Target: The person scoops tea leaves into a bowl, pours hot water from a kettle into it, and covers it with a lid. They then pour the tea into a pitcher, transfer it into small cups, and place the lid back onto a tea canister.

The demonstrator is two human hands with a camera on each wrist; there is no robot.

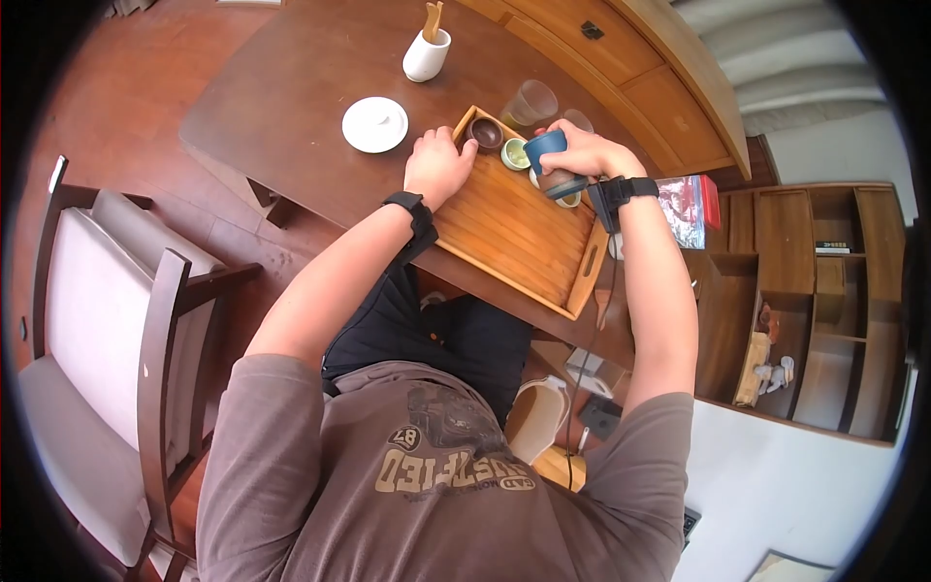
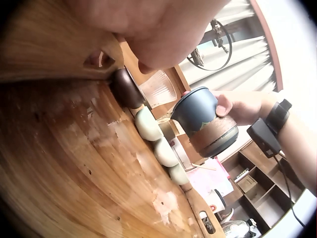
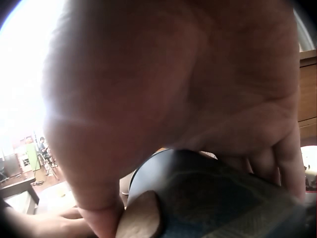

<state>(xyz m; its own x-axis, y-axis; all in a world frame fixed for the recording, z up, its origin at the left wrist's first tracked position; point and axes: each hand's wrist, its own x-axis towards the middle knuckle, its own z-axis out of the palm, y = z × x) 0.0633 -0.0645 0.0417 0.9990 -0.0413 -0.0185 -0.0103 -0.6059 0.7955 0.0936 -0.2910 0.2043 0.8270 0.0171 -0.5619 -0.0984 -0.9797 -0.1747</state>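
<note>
My right hand [image 1: 582, 150] grips a blue teapot [image 2: 195, 111] with a brown band round it. The pot is tilted, its spout toward the row of small cups. A pale green cup [image 1: 515, 153] under the spout has yellowish liquid in it. Two more pale green cups [image 2: 165, 152] stand beside it along the tray's far side, next to a dark brown cup [image 1: 484, 134]. On the left rim of the wooden tray [image 1: 514, 233] rests my left hand [image 1: 438, 167], fingers relaxed, close to the brown cup. The right wrist view shows the thumb [image 3: 141, 215] against the blue pot.
Behind the tray stands a clear glass [image 1: 533, 102]. Left of it are a white lid with a knob [image 1: 375, 124] and a white holder [image 1: 427, 56] with wooden tools. A red-and-clear packet [image 1: 687, 209] lies right; a chair [image 1: 116, 320] stands left.
</note>
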